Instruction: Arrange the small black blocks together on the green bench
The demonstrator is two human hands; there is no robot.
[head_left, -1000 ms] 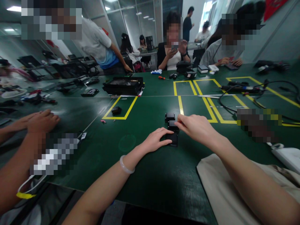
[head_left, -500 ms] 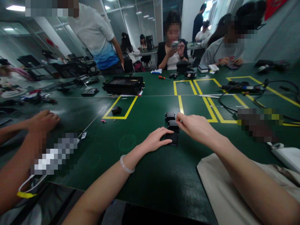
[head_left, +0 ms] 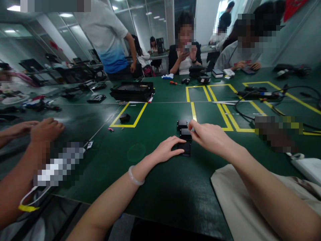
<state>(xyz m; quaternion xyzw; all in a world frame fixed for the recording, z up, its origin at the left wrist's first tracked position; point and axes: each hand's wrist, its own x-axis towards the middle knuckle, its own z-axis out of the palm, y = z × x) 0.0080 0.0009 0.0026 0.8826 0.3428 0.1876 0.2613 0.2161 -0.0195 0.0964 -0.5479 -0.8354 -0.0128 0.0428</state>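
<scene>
Three small black blocks lie in a row on the green table: a far one (head_left: 182, 124), a middle one (head_left: 185, 133) and a flatter near one (head_left: 186, 149). My left hand (head_left: 165, 150) reaches in from the left and steadies the near block, its thumb and fingertips on it. Beside the middle block, my right hand (head_left: 207, 134) is closed in a pinch at the block's right edge. Whatever sits between those fingertips is too small or hidden to make out.
Yellow tape outlines (head_left: 136, 118) mark the table. A small black block (head_left: 124, 117) and a large black case (head_left: 132, 91) lie left. Cables (head_left: 235, 108) are at right. Beige cloth (head_left: 225, 187) lies under my right forearm. A co-worker's hands (head_left: 47, 130) rest at left.
Both my hands stay almost in place; the right one shifts very slightly. A co-worker's second hand appears at left. The standing person has moved a little to the right.
</scene>
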